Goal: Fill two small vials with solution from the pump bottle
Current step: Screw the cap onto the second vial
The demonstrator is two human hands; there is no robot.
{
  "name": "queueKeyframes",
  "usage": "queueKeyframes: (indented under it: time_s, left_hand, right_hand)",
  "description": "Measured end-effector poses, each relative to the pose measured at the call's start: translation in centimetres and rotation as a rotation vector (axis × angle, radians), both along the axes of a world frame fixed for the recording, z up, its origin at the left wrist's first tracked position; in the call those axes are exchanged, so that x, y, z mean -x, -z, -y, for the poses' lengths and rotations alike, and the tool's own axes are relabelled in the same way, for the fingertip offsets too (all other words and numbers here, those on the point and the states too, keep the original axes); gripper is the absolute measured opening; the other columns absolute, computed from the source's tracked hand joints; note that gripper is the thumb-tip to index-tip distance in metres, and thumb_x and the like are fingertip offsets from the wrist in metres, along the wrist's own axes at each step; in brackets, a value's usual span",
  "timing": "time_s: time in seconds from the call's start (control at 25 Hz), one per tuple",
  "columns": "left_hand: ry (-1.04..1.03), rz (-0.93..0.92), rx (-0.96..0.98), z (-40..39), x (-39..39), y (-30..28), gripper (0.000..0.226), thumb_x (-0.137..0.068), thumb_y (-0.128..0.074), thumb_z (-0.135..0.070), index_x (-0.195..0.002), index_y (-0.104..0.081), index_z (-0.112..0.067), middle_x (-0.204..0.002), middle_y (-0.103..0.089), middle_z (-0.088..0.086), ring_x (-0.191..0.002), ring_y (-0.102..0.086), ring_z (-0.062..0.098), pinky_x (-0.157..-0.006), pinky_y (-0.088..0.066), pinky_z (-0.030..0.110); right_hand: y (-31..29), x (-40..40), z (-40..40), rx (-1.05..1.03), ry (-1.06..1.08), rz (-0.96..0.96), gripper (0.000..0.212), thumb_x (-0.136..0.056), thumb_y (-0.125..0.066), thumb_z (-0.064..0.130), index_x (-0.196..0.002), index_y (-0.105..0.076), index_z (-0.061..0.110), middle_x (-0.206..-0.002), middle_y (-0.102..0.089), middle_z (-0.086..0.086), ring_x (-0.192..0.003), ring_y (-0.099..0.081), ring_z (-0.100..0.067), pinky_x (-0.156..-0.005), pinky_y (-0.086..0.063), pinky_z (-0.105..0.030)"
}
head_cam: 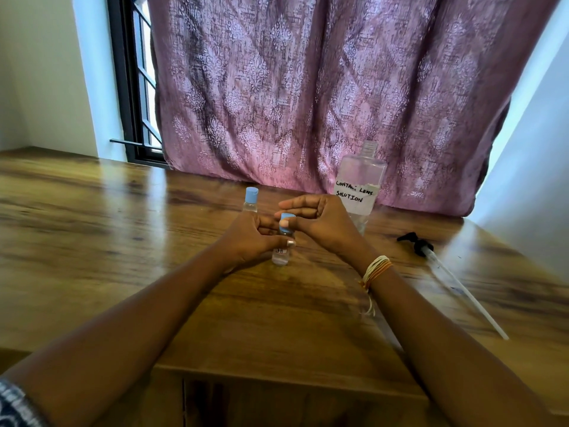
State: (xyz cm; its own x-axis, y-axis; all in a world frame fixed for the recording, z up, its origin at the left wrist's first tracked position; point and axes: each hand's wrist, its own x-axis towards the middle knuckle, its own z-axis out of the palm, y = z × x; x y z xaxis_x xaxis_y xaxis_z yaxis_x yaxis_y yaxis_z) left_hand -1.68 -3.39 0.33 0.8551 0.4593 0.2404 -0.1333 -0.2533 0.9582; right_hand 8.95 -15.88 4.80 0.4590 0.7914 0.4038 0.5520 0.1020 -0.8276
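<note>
**Capping the near vial**

On the left, your left hand (246, 238) wraps the near vial (280, 255), thumb and fingers pinched on its body, holding it upright on the tabletop (123, 241). Just behind that hand stands the far vial (251, 201), capped in blue and untouched.

Your right hand (320, 220) sits over the near vial, thumb and forefinger pinching its blue cap (287, 217), other fingers loosely spread. The vial's long axis runs straight up, so any twist turns about that vertical line; the cap lies directly under your right fingertips, and I can't tell whether it is going on or coming off.

Right of your hands stands the bottle (360, 186), neck open, nearer your right hand. Farthest right, the pump (431, 254) lies flat, tube pointing toward you.

Count: two vials, two blue caps, one bottle, one pump.
</note>
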Motion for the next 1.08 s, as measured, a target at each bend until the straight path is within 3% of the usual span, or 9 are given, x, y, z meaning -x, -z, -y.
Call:
queueKeyframes:
  time_s: [0.2,0.4,0.52,0.6,0.64,0.72,0.84,0.92,1.08]
  left_hand:
    - [-0.032,0.006,0.006,0.1,0.2,0.1,0.022,-0.073,-0.078,-0.002,-0.094,-0.074,-0.007,-0.083,-0.078,0.004,-0.080,-0.074,0.014,-0.073,-0.059,0.028]
    - [-0.171,0.019,-0.167,0.1,0.5,0.2,0.025,-0.072,-0.081,-0.018,-0.097,-0.074,-0.015,-0.087,-0.076,-0.001,-0.080,-0.072,0.009,-0.073,-0.058,0.025]
    - [-0.280,0.025,-0.279,-0.6,0.3,0.5,0.024,-0.070,-0.081,-0.030,-0.089,-0.075,-0.016,-0.080,-0.075,0.006,-0.075,-0.069,0.023,-0.072,-0.056,0.037]
    - [-0.317,0.020,-0.322,-0.9,0.0,0.6,0.024,-0.073,-0.079,-0.029,-0.085,-0.072,-0.010,-0.070,-0.068,0.008,-0.061,-0.059,0.019,-0.063,-0.050,0.033]
    - [-0.328,0.019,-0.338,-1.0,-0.1,0.5,0.021,-0.075,-0.078,-0.028,-0.083,-0.071,-0.009,-0.066,-0.064,0.006,-0.058,-0.054,0.014,-0.060,-0.046,0.028]
    - [-0.327,0.017,-0.344,-0.9,-0.1,0.3,0.019,-0.077,-0.076,-0.025,-0.090,-0.072,-0.012,-0.068,-0.064,0.005,-0.059,-0.052,0.009,-0.059,-0.044,0.023]
    - [-0.338,0.016,-0.284,-0.9,-0.2,0.4,0.038,-0.077,-0.077,-0.020,-0.112,-0.064,-0.019,-0.073,-0.063,0.001,-0.062,-0.057,0.010,-0.060,-0.047,0.022]
    - [-0.414,0.016,-0.245,-0.6,-0.2,0.6,0.036,-0.078,-0.074,-0.015,-0.109,-0.057,-0.019,-0.071,-0.057,-0.003,-0.059,-0.056,0.005,-0.055,-0.044,0.017]
    - [-0.604,0.093,-0.266,1.0,0.5,0.7,0.017,-0.082,-0.064,-0.010,-0.093,-0.051,-0.010,-0.068,-0.045,-0.005,-0.059,-0.043,0.009,-0.054,-0.035,0.020]
  right_hand:
    - [0.8,0.3,-0.4,-0.051,0.045,0.007,0.027,-0.074,-0.080,0.002,-0.100,-0.074,0.005,-0.093,-0.075,-0.007,-0.080,-0.073,-0.002,-0.076,-0.058,-0.017]
    - [1.2,-1.6,-0.1,0.141,-0.060,0.014,0.048,-0.080,-0.073,-0.001,-0.125,-0.057,0.007,-0.121,-0.066,-0.010,-0.106,-0.067,-0.020,-0.095,-0.056,-0.032]
    - [2.8,-1.9,-0.6,0.263,-0.022,0.108,0.049,-0.079,-0.074,0.006,-0.124,-0.057,0.013,-0.109,-0.069,-0.005,-0.093,-0.068,-0.016,-0.091,-0.058,-0.042]
    - [3.8,-1.2,-1.1,0.264,0.009,0.114,0.041,-0.076,-0.078,0.014,-0.115,-0.064,0.017,-0.085,-0.071,0.010,-0.074,-0.066,-0.002,-0.071,-0.058,-0.024]
    - [4.1,-0.8,-1.3,0.252,0.026,0.123,0.033,-0.076,-0.079,0.017,-0.107,-0.067,0.018,-0.073,-0.068,0.014,-0.063,-0.060,0.003,-0.061,-0.052,-0.017]
    - [4.6,-0.3,-1.9,0.220,0.085,0.210,0.018,-0.078,-0.078,0.023,-0.094,-0.068,0.022,-0.067,-0.063,0.014,-0.057,-0.054,0.004,-0.056,-0.044,-0.014]
    - [4.9,-0.5,-2.3,0.188,0.117,0.293,0.012,-0.083,-0.074,0.026,-0.078,-0.063,0.030,-0.067,-0.062,0.013,-0.055,-0.053,0.007,-0.053,-0.040,-0.010]
    - [4.9,-0.5,-2.3,0.200,0.119,0.249,0.009,-0.081,-0.076,0.024,-0.083,-0.067,0.027,-0.071,-0.065,0.012,-0.056,-0.054,0.011,-0.054,-0.040,-0.008]
    - [4.6,-0.5,-1.5,0.293,0.111,0.113,0.038,-0.075,-0.081,0.019,-0.109,-0.067,0.013,-0.092,-0.069,0.004,-0.069,-0.059,0.004,-0.060,-0.045,-0.006]
